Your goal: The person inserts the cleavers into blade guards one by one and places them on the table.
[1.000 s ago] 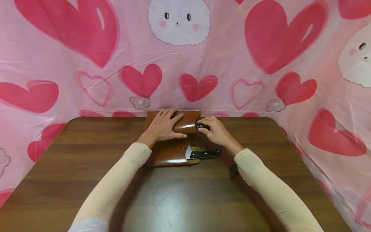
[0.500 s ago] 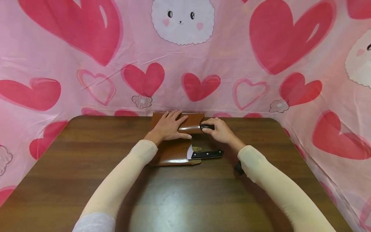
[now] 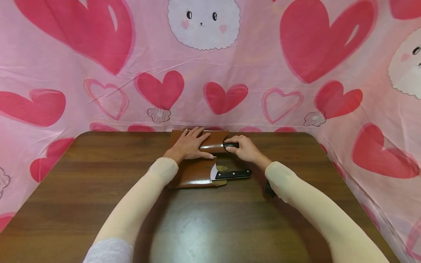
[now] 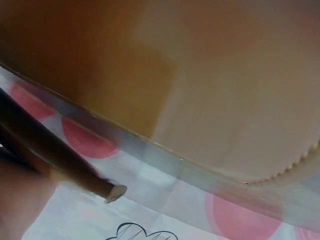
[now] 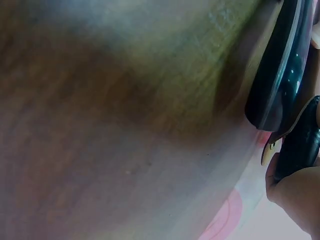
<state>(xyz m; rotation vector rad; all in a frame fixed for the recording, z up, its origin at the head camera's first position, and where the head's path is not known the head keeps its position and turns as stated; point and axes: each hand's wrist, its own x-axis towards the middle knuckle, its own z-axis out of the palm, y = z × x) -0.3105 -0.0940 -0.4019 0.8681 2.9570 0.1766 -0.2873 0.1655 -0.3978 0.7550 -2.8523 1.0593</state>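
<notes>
Two broad brown leather sheaths lie one behind the other at the table's far side. On the back sheath (image 3: 212, 141), my left hand (image 3: 189, 144) rests palm down with its fingers spread. My right hand (image 3: 246, 148) grips the black handle (image 3: 231, 145) of the knife at that sheath's right end; any blade there is hidden. The front sheath (image 3: 194, 173) holds another knife, its black riveted handle (image 3: 233, 174) sticking out to the right and a strip of shiny blade showing. In the right wrist view, my thumb (image 5: 295, 192) lies against the gripped handle (image 5: 298, 145).
The wooden table (image 3: 213, 226) stretches toward me and to both sides. A pink heart-print cloth (image 3: 227, 62) hangs right behind its far edge. Part of a small black object (image 3: 269, 190) shows beside my right forearm. The left wrist view is close and blurred.
The back sheath has shifted slightly right and toward me, with both hands still on it and its knife handle. The front sheath and knife have stayed in place.
</notes>
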